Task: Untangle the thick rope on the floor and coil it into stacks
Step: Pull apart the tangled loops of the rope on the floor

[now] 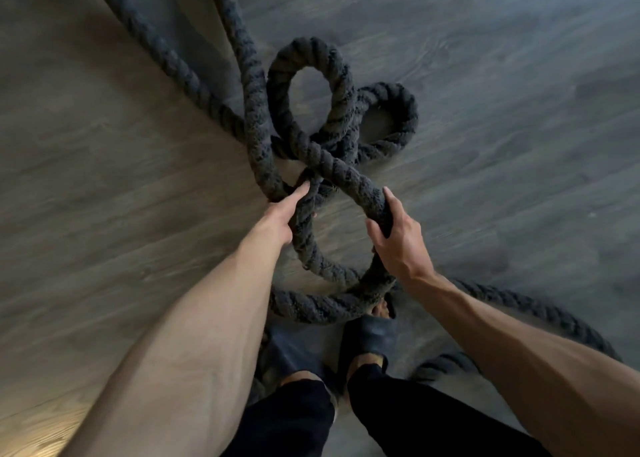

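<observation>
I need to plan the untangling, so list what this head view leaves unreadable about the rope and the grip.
- Rope ends: two strands run off the top edge, another off the right.
- Crossing order in the knot: dark strands blend together.
- Left hand fingers: tucked behind a strand, so the grip is unclear.
- Rope near the feet: hidden by arms and legs.
- Floor at left: motion-blurred.

Both bare forearms reach from the lower corners toward the middle of the frame. The left hand [282, 216], left of centre, has its fingers extended and hooked forward, thumb side up. The right hand [398, 238], right of centre, shows its back, with fingers curled closed and wrist bent slightly inward.
</observation>
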`<state>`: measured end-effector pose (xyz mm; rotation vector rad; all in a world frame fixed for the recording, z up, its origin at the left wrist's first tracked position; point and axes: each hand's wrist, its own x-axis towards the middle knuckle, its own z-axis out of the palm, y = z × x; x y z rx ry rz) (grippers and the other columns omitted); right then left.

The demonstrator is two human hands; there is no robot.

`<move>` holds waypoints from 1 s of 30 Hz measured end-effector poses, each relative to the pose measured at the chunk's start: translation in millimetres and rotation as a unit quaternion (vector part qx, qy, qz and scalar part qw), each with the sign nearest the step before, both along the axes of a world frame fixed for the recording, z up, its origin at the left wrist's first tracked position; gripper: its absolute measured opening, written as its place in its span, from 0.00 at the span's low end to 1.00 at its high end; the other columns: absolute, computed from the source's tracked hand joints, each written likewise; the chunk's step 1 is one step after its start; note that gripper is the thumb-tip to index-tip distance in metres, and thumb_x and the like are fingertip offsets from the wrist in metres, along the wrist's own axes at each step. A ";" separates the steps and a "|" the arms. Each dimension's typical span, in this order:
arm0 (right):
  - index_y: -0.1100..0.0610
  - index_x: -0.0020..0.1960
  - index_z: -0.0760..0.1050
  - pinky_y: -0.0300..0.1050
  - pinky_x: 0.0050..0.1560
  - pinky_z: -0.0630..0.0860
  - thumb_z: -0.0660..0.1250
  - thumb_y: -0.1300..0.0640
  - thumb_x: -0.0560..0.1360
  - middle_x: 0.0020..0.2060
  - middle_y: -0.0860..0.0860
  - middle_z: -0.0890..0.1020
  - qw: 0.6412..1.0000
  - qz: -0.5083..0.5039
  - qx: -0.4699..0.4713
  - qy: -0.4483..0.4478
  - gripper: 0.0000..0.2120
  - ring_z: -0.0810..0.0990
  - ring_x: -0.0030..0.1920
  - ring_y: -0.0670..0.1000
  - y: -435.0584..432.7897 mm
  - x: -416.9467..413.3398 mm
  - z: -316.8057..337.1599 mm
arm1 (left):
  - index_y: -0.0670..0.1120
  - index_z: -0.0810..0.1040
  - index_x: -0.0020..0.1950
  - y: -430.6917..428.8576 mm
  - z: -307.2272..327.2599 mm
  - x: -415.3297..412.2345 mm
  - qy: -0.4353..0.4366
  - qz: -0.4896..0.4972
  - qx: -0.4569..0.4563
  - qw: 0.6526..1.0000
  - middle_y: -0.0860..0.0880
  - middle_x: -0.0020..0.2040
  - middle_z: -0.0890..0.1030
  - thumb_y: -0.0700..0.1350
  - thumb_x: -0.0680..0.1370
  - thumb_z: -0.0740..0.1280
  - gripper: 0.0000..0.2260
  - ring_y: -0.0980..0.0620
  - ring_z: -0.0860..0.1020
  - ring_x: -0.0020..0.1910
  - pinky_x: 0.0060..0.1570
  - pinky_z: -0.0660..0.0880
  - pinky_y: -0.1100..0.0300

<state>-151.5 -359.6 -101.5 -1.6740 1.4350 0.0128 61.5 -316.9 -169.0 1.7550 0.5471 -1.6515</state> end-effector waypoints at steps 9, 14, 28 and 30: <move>0.58 0.78 0.61 0.58 0.59 0.78 0.65 0.54 0.79 0.60 0.63 0.80 0.996 0.014 -0.071 0.047 0.30 0.80 0.58 0.62 -56.9 22.3 88.7 | 0.53 0.55 0.77 -14.5 135.2 15.2 -0.073 -0.009 0.036 0.997 0.45 0.70 0.71 0.65 0.53 0.78 0.58 0.41 0.75 0.66 0.64 0.72 0.40; 0.60 0.65 0.68 0.57 0.55 0.78 0.61 0.50 0.81 0.56 0.64 0.79 0.986 -0.021 0.018 0.164 0.18 0.79 0.55 0.65 -79.3 40.9 132.1 | 0.53 0.55 0.74 -11.2 223.9 51.5 -0.171 0.029 0.058 0.983 0.47 0.67 0.72 0.60 0.55 0.80 0.54 0.43 0.83 0.52 0.53 0.79 0.42; 0.49 0.58 0.77 0.45 0.52 0.68 0.43 0.42 0.85 0.49 0.61 0.79 0.974 -0.027 0.222 -0.032 0.25 0.79 0.53 0.58 45.1 122.2 264.4 | 0.44 0.77 0.62 -72.7 285.4 83.8 -0.107 -0.014 -0.031 0.994 0.42 0.54 0.83 0.56 0.47 0.85 0.47 0.44 0.84 0.47 0.44 0.82 0.46; 0.52 0.64 0.78 0.48 0.66 0.71 0.41 0.33 0.81 0.57 0.55 0.81 0.940 -0.182 0.276 -0.080 0.35 0.78 0.59 0.53 42.5 131.9 274.7 | 0.42 0.77 0.52 -66.7 339.3 70.5 -0.116 -0.057 -0.080 0.988 0.43 0.38 0.83 0.49 0.71 0.76 0.16 0.50 0.81 0.29 0.29 0.78 0.63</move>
